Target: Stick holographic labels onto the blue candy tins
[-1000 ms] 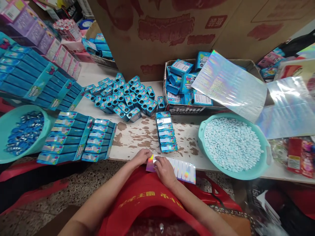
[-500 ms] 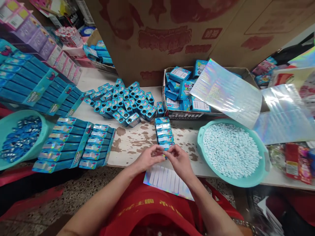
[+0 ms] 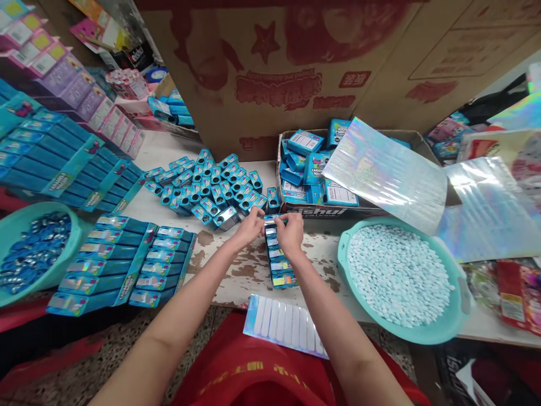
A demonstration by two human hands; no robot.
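In front of me a row of small blue candy boxes (image 3: 282,265) stands side by side on the table, with shiny strips on their tops. Both hands are at the far end of this row. My left hand (image 3: 252,226) has its fingers bent together against the left end of the farthest blue candy box (image 3: 271,220). From the right, my right hand (image 3: 291,234) grips the same box, thumb over its top. The fingers partly cover that box. A silvery sheet of stickers (image 3: 284,325) with pale strips lies on my lap, below the table edge.
Many loose blue boxes with round holes (image 3: 217,186) stand beyond my left hand. A carton of blue boxes (image 3: 321,212) is behind the row. A teal basin of pale candies (image 3: 344,254) is right; a basin of blue pieces (image 3: 78,239) and packed blue boxes (image 3: 107,259) are left.
Both hands have moved away from me, from the near end of the row to its far end. The near boxes and the sticker sheet are now more exposed. The view has tilted slightly upward.
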